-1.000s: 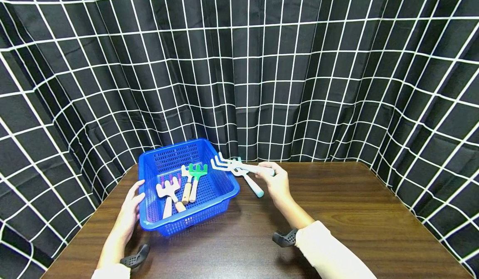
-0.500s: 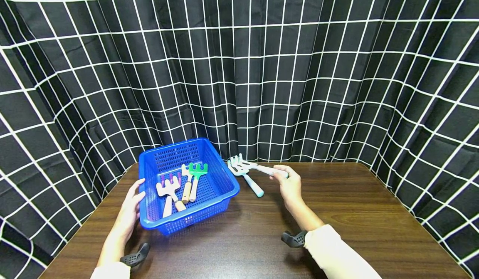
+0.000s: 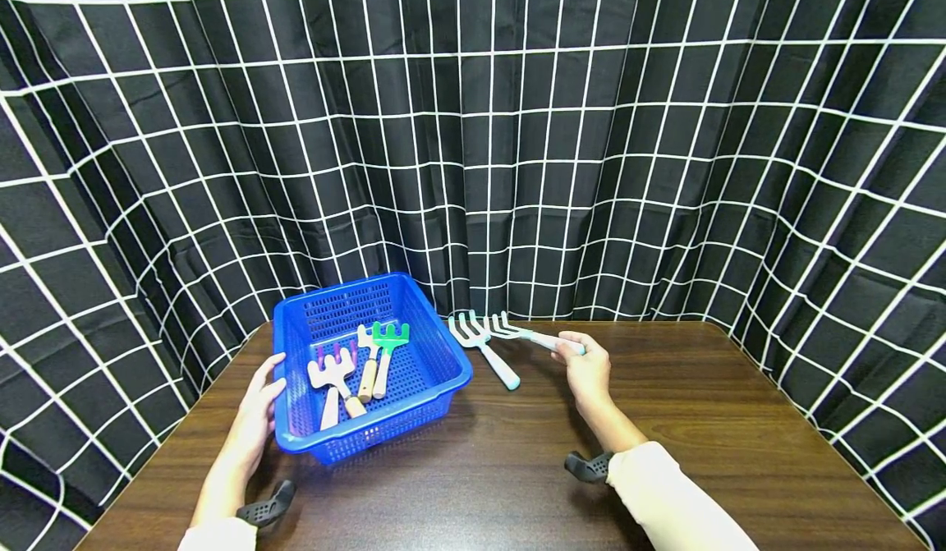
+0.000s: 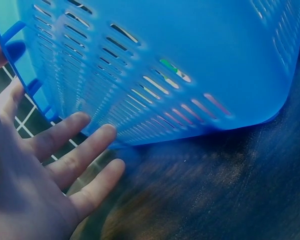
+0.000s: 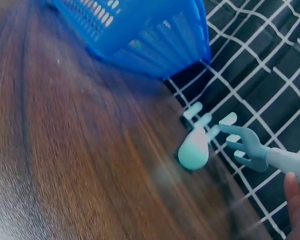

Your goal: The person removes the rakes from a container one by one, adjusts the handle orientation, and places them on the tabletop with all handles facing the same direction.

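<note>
The blue basket (image 3: 392, 431) is touched at nine o'clock by straightened fingers of the left hand (image 3: 254, 413), perhaps for steadiness, and beyond three o'clock a pale fork (image 3: 545, 341) is pinched by its handle (image 5: 289, 163) in the right hand (image 3: 591, 372), presumably leaving its head (image 5: 256, 154) free.

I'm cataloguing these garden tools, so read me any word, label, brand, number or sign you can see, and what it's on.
None can be read: not on the blue basket, the held fork, the other pale fork or the forks inside. Any tiny marks would be too small.
</note>
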The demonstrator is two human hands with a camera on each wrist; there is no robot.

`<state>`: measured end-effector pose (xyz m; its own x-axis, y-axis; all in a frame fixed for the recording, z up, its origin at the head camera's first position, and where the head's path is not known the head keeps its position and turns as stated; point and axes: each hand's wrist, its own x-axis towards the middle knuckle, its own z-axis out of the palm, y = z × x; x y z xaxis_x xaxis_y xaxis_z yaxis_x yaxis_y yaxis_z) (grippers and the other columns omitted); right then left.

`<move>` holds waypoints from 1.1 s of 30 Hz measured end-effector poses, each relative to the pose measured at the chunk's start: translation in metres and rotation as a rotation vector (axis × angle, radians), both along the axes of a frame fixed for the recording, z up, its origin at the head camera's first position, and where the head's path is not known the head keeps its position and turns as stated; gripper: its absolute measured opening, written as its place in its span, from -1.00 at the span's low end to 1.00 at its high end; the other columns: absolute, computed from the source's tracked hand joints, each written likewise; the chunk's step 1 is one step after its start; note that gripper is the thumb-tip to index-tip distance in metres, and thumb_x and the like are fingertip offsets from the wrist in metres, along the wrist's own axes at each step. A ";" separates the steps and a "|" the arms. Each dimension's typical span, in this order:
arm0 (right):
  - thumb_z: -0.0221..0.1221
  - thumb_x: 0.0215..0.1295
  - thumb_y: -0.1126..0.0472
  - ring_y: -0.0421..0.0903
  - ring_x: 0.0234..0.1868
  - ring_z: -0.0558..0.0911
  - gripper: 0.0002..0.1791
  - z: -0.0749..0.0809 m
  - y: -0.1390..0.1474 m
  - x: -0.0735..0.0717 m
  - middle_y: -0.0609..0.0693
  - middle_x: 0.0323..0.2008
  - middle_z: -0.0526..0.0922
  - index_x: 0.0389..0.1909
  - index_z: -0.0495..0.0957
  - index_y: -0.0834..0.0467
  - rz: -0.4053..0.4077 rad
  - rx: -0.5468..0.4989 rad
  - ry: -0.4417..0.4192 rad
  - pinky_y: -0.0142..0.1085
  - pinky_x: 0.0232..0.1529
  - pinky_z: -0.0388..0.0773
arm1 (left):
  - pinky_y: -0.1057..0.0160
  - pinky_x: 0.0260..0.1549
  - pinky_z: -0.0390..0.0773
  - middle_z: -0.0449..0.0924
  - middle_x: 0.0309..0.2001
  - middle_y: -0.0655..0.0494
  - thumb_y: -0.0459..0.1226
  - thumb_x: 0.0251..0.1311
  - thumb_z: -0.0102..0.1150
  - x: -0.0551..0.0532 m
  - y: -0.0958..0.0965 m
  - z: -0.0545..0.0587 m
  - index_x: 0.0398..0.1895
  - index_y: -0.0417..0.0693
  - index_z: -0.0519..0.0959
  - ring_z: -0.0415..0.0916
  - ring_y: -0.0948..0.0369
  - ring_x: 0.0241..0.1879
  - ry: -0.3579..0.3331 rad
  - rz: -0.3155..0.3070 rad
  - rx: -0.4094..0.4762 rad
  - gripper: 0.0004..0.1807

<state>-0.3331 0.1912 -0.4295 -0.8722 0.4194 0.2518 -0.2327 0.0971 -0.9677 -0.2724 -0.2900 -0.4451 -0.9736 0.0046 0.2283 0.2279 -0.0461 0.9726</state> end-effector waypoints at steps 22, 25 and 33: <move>0.38 0.03 0.35 0.23 -0.17 0.60 -0.78 -0.017 0.007 -0.021 0.24 -0.21 0.70 -0.26 0.69 0.28 -0.211 0.475 -0.048 0.02 -0.14 0.41 | 0.17 -0.36 0.64 0.63 -0.13 0.26 -0.16 0.54 -0.28 -0.001 -0.001 -0.001 0.42 0.05 0.01 0.67 0.12 -0.23 -0.007 0.013 -0.019 -0.54; 0.38 0.03 0.32 0.24 -0.16 0.60 -0.78 -0.018 0.007 -0.023 0.24 -0.21 0.70 -0.25 0.69 0.28 -0.205 0.502 -0.077 0.03 -0.14 0.42 | 0.17 -0.35 0.64 0.62 -0.12 0.27 -0.16 0.55 -0.28 -0.001 -0.001 -0.001 0.43 0.02 -0.01 0.67 0.12 -0.22 -0.010 0.014 -0.021 -0.52; 0.38 0.04 0.28 0.24 -0.13 0.60 -0.75 -0.022 0.005 -0.025 0.21 -0.20 0.70 -0.22 0.69 0.26 -0.177 0.568 -0.175 0.04 -0.16 0.44 | 0.17 -0.34 0.64 0.61 -0.09 0.26 -0.15 0.54 -0.27 -0.002 -0.002 -0.002 0.43 0.06 0.01 0.66 0.13 -0.21 -0.009 0.006 -0.014 -0.53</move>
